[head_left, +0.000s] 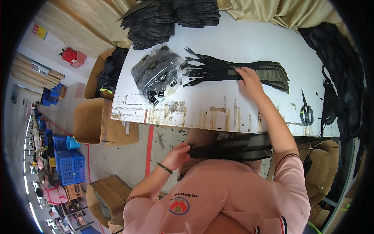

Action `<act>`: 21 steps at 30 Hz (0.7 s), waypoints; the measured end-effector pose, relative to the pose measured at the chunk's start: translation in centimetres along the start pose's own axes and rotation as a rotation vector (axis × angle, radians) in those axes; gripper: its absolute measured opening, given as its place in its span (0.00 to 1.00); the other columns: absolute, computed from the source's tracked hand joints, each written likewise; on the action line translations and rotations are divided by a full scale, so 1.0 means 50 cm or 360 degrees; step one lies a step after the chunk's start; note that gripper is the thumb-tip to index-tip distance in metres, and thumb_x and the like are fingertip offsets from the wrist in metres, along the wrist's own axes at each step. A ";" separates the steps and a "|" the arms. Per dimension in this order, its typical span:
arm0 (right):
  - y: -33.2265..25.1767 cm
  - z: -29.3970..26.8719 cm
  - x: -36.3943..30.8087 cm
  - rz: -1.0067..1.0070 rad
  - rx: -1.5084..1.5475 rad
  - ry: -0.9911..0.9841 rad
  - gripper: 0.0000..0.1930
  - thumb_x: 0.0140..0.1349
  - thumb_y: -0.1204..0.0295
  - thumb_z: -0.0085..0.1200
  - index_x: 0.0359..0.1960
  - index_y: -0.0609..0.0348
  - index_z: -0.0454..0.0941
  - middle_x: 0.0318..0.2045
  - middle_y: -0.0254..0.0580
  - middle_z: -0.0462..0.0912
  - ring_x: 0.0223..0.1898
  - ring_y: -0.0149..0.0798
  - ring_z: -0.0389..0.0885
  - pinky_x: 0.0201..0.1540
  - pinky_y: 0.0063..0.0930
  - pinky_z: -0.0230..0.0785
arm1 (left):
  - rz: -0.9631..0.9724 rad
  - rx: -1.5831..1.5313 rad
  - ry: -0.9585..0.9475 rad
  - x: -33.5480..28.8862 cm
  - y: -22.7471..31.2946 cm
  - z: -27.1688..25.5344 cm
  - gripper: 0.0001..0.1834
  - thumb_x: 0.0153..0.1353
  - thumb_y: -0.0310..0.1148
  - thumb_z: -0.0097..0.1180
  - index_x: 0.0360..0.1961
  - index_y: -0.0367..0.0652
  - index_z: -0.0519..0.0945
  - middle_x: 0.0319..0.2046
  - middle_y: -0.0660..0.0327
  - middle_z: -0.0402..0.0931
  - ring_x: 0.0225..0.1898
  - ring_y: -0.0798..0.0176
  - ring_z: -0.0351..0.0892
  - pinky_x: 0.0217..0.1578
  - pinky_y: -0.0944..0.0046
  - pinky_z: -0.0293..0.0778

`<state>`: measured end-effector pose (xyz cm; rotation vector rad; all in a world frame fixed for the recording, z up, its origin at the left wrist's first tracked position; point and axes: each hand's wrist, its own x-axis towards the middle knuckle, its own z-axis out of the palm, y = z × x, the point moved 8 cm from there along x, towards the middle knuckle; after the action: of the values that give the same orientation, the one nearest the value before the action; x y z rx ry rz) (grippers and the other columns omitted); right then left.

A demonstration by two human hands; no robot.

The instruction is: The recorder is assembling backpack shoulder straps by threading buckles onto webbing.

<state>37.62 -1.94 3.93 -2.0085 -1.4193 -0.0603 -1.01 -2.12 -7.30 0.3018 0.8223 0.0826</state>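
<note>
Two bundles of black straps are in your hands' reach. Nearest, your left hand (pixel 177 155) pinches the end of a strap bundle (pixel 230 147) lying across your lap, below the desk (pixel 241 113) edge. Your right hand (pixel 250 82) lies flat, fingers together, on a second bundle (pixel 218 70) on the desk, black mesh with olive webbing and loose tails fanning leftward. Just left of it, a clear bag (pixel 159 74) holds small black buckles, a few spilled at its mouth. Scissors (pixel 306 111) lie to the right. Farther back sit stacks (pixel 167 19) of black pieces.
</note>
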 end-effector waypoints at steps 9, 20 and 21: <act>-0.071 0.116 0.052 -0.0346 -0.0335 -0.0025 0.09 0.52 0.74 0.57 0.36 0.54 0.78 0.49 0.44 0.74 0.60 0.46 0.64 0.63 0.47 0.51 | 0.2039 0.2805 0.0686 -0.074 0.227 0.142 0.22 0.50 0.35 0.64 0.45 0.40 0.72 0.45 0.48 0.68 0.47 0.45 0.68 0.48 0.54 0.67; -0.113 0.057 -0.059 -0.0189 0.0431 -0.0569 0.05 0.58 0.72 0.53 0.33 0.58 0.77 0.30 0.45 0.80 0.35 0.49 0.78 0.39 0.36 0.70 | 0.0956 0.2207 -0.0045 0.134 0.263 0.232 0.09 0.59 0.29 0.54 0.40 0.37 0.79 0.26 0.61 0.78 0.24 0.68 0.76 0.27 0.66 0.73; -0.090 0.063 -0.071 -0.0110 0.0435 -0.0626 0.04 0.58 0.72 0.53 0.32 0.57 0.77 0.29 0.45 0.80 0.35 0.48 0.78 0.38 0.36 0.70 | 0.0949 0.2108 -0.0121 0.139 0.255 0.228 0.09 0.60 0.29 0.54 0.39 0.35 0.78 0.26 0.64 0.78 0.21 0.75 0.72 0.20 0.73 0.70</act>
<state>31.32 -2.32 2.28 -1.8058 -1.6345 0.4982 12.61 8.68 -1.15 1.7844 0.5822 0.0708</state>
